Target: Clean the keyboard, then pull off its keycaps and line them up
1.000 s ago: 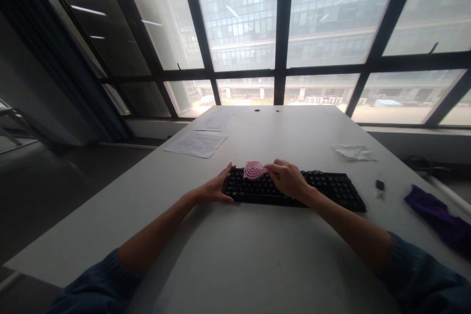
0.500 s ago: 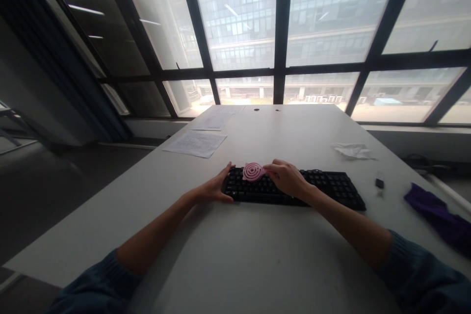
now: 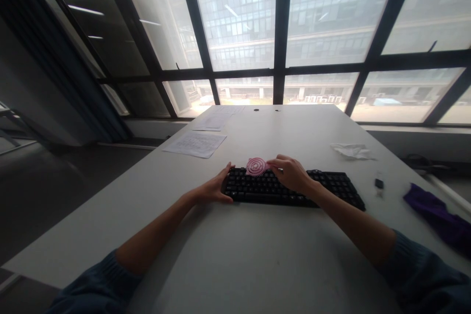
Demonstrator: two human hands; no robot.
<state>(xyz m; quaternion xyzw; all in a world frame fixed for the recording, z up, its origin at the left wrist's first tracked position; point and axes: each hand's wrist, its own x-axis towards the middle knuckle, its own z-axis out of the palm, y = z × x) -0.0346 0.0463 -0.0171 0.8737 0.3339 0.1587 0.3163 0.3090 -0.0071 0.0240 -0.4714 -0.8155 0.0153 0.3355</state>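
A black keyboard [image 3: 253, 192] lies flat on the white table, its long side towards me. My left hand [image 3: 214, 187] clasps its left end, with the thumb at the near edge and the fingers at the far corner. In my right hand [image 3: 289, 173] is the handle of a small pink hairbrush [image 3: 256, 167], pinched between thumb and fingers. Its round head has spiral openings and small ear-like points, and bristles show along the lower edge. The head is over the upper rows of keys; whether the bristles touch them I cannot tell. My right hand and forearm hide part of the keyboard.
Printed sheets [image 3: 196, 143] lie at the back left of the white table [image 3: 235, 260]. To the right are a crumpled white tissue [image 3: 353, 151], a small dark object [image 3: 379, 184] and a purple cloth [image 3: 437, 216]. Large windows rise beyond the table.
My right hand has moved the pink hairbrush slightly to the right and away from me, towards the keyboard's far edge. My left hand and the keyboard look unmoved.
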